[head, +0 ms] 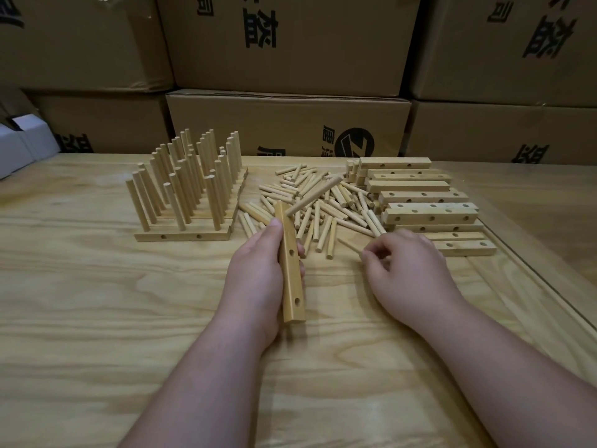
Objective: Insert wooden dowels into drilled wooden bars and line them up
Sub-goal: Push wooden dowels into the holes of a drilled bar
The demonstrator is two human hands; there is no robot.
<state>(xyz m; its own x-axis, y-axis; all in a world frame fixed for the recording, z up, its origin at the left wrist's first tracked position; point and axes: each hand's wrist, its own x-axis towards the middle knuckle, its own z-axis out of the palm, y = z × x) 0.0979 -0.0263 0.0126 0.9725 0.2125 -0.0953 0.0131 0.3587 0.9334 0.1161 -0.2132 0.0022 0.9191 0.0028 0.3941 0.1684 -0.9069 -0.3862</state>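
Before stacked cardboard boxes [287, 43], on the plywood table [97, 302], left hand [255, 270] grips a bar [290, 270]; right fingers [374, 257] pinch a dowel [350, 245].

A single wide-angle view from head height looks forward and down onto a wooden table [97, 302]. Two forearms enter from the bottom edge, close to the lens. Stacked cardboard boxes [287, 43] fill the top of the frame, farther away.
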